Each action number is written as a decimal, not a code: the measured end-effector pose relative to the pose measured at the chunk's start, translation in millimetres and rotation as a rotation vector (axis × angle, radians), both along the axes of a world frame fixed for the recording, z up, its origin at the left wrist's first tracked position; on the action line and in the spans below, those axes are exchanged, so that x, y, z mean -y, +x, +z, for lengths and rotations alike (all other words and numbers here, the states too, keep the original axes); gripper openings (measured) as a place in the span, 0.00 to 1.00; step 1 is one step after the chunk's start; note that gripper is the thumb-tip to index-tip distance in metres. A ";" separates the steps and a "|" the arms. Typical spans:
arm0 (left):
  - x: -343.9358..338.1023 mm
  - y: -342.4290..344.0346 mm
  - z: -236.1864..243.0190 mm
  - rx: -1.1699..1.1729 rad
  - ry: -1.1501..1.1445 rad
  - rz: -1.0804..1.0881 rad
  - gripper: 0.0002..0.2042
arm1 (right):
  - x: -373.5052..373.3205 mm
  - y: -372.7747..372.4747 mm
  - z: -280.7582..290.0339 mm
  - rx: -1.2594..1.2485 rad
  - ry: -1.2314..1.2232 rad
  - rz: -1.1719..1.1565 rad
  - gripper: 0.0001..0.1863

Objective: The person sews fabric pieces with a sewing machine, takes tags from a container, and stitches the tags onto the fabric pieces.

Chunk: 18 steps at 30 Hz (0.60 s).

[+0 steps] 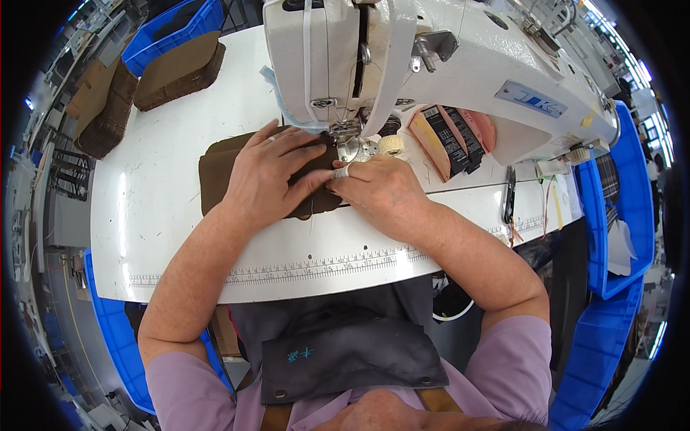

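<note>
A brown fabric piece (223, 172) lies flat on the white sewing table, its right edge close to the needle area of a white sewing machine (460, 79). Spread over the fabric, my left hand (277, 165) presses it down with fingers apart. My right hand (377, 194) pinches the fabric's right edge just in front of the presser foot (348, 136); a light band circles one of its fingers. Both hands nearly meet there, and they hide part of the edge. A loose thread hangs from the fabric's near side.
Two stacks of brown fabric pieces (180, 70) stand at the far left, by a blue bin (172, 29). Under the machine arm lies a pink and black bundle (453, 140). Black thread snips (509, 195) rest at the right; another blue bin (625, 215) stands beyond the table edge.
</note>
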<state>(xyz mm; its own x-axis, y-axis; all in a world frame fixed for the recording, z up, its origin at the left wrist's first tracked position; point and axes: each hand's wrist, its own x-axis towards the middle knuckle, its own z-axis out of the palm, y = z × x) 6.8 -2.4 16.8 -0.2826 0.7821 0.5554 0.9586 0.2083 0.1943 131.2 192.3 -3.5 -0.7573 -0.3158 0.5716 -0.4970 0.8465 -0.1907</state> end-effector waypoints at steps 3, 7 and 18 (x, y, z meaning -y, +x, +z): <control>8.2 12.9 14.6 0.233 -0.028 -0.172 0.14 | -5.6 0.7 -0.8 0.028 -0.016 -0.015 0.08; 17.1 18.5 -1.5 0.145 -0.096 -0.193 0.12 | -7.6 -1.1 -0.8 0.020 -0.120 0.056 0.08; 16.5 21.4 0.0 -0.063 -0.129 -0.216 0.08 | -14.1 21.4 25.9 0.103 0.036 0.077 0.10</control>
<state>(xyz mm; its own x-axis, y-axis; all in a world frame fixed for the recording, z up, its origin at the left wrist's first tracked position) 28.2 -18.9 16.8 -0.0692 0.8861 0.4582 0.9929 0.0164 0.1181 152.6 206.4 22.4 -0.7841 -0.3939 0.4797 -0.5400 0.8139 -0.2145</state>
